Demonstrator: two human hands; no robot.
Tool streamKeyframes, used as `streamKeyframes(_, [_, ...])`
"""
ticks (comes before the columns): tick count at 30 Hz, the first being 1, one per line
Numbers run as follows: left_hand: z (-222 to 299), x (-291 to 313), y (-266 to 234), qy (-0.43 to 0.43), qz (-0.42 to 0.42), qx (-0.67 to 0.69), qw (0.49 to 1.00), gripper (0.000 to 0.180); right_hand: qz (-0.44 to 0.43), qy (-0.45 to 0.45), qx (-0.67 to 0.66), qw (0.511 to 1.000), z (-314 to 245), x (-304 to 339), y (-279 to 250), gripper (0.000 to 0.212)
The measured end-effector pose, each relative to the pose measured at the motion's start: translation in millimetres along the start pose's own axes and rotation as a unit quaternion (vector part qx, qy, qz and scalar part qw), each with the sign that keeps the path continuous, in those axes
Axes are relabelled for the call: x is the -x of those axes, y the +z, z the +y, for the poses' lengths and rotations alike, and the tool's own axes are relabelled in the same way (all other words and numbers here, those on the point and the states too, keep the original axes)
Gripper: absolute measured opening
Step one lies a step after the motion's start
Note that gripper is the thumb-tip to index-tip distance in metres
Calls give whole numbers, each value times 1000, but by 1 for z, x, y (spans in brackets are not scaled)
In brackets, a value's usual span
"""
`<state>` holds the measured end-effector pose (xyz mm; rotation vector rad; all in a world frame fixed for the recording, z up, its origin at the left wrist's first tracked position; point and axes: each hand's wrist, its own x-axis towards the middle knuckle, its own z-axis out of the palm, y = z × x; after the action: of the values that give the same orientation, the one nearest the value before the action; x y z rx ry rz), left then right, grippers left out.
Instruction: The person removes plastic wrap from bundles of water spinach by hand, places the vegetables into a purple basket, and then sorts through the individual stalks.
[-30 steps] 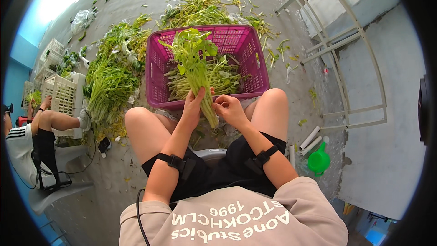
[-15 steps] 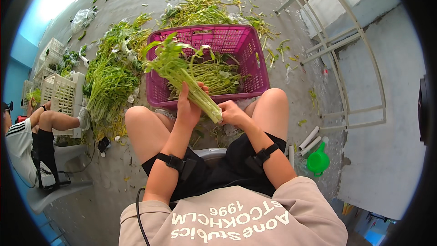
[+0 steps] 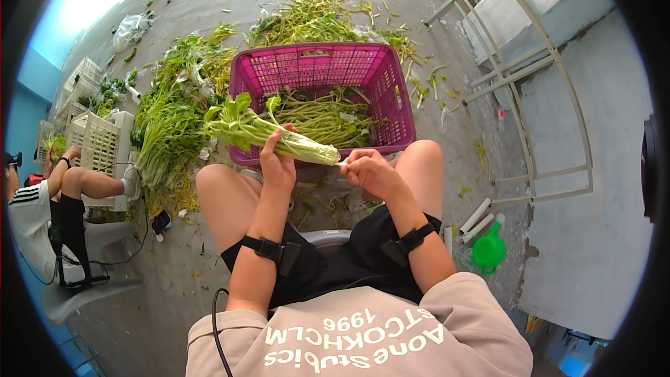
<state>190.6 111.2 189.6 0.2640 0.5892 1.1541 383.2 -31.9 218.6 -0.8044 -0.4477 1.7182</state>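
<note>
A bunch of celery (image 3: 289, 141), pale green at the stalks and leafy at the other end, lies across my left hand (image 3: 277, 160), which is closed round its middle. Its leaves point left and its cut base points right. At that base my right hand (image 3: 372, 173) is closed in a pinch on a small white piece, too small to tell what it is. Just beyond my knees stands a magenta plastic crate (image 3: 317, 66) with long green stalks (image 3: 328, 117) lying in it. The bunch is held over the crate's near rim.
Heaps of greens (image 3: 171, 112) lie left of the crate and behind it (image 3: 307, 17). On the right stand a metal frame (image 3: 530, 77), a green plastic scoop (image 3: 489, 250) and white pipes (image 3: 475, 219). A seated person (image 3: 63, 195) works at pale crates (image 3: 94, 136) on the left.
The bunch has tipped from a steep slant to nearly level, its leaves lower and further left. My right hand has moved slightly right, with the small white piece now showing at its fingertips.
</note>
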Motion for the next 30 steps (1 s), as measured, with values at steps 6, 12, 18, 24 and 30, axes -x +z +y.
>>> streamKeyframes(6, [8,1,3,6,79,-52,995,26,33,-205,-57,977,-23,2,-19,10])
streamKeyframes(12, [-7,8,12,9,-45,-98,994,23,212,-284,482,801,18,-15,28,24])
streamKeyframes(18, [-21,21,20,-35,-118,-129,984,21,249,-325,610,679,32,-31,30,24])
streamKeyframes(24, [-29,16,10,-15,-114,-258,959,23,250,-286,579,722,33,-34,31,16])
streamKeyframes(30, [-32,20,15,-12,-121,-272,954,23,264,-207,524,783,35,-33,26,16])
